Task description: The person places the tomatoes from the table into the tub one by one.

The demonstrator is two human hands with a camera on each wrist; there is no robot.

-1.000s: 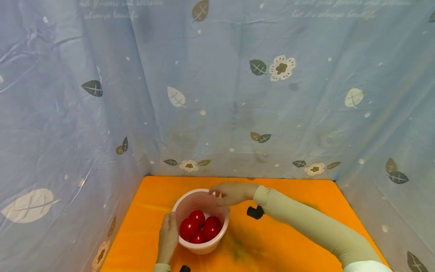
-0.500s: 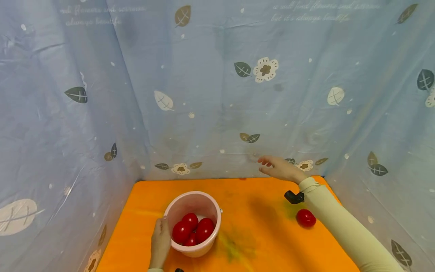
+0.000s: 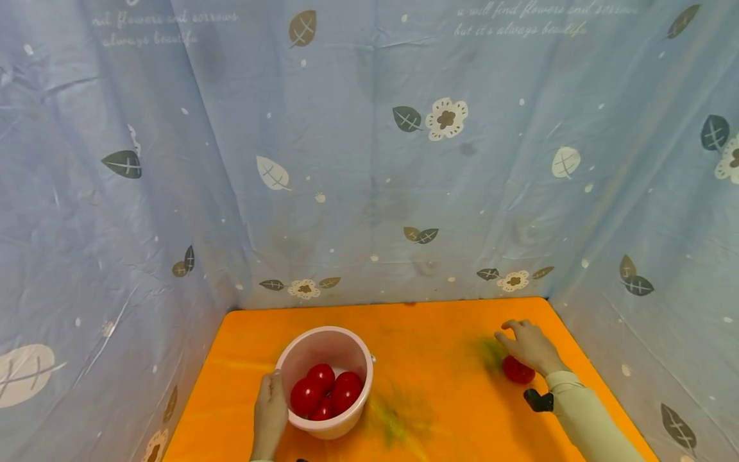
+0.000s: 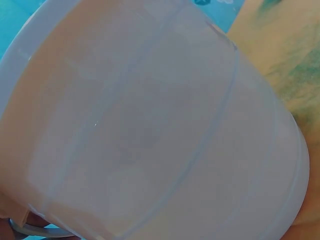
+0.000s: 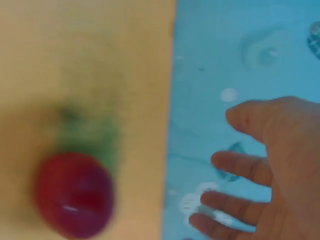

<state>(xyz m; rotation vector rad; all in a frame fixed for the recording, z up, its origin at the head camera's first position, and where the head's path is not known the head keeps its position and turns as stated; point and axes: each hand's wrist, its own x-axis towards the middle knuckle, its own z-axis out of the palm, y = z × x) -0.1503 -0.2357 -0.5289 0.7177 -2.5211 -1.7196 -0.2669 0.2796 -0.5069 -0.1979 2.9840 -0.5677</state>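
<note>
A pale pink bucket (image 3: 352, 420) stands on the orange table, with several smooth red tomatoes (image 3: 306, 396) inside it. My left hand (image 3: 270, 410) grips its left rim; in the left wrist view the bucket wall (image 4: 165, 125) fills most of the picture and hides nearly all of the hand. At the right, one more tomato (image 3: 518, 370) lies on the table. Over it hovers my right hand (image 3: 531, 346), which partly covers it in the head view. The right wrist view shows this hand (image 5: 270, 175) with fingers spread and holding nothing, the tomato (image 5: 74, 195) apart from them.
The orange table (image 3: 439, 410) has greenish printed patches and ends at a blue curtain (image 3: 369, 192) with leaves and flowers, which encloses the back and both sides. A black wrist device (image 3: 539, 401) sits under my right forearm.
My right hand has left the bucket's far rim, swung right, and come down over the lone tomato. My left hand keeps hold of the bucket. The head view has turned slightly right.
</note>
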